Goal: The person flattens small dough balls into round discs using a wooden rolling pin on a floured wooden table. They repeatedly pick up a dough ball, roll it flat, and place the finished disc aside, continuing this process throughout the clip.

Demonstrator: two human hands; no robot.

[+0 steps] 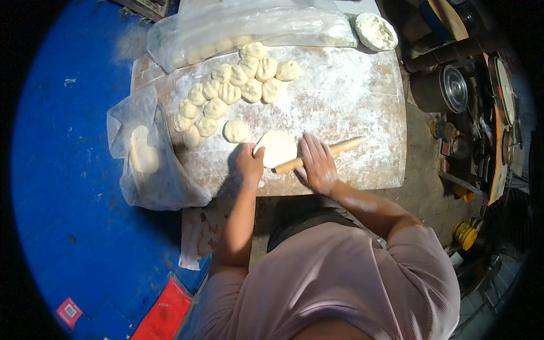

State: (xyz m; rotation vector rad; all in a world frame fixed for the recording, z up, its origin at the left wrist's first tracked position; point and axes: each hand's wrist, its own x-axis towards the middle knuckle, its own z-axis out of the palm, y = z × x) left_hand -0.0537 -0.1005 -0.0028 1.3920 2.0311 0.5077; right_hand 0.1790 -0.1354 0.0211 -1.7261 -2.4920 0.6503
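A flat round of dough lies on the floured wooden board in front of me. My left hand pinches its left edge between thumb and fingers. Over a wooden rolling pin rests my right hand, palm down, with the fingers pointing away from me. The pin lies slantwise, its left end at the near right rim of the dough round. Just beyond my left hand sits a single dough ball. Several more dough pieces form a cluster farther back on the left.
Clear plastic sheeting covers more dough along the back edge. A bowl of flour stands at the back right corner. On the left, a plastic bag holds dough. A lidded metal pot is right of the board.
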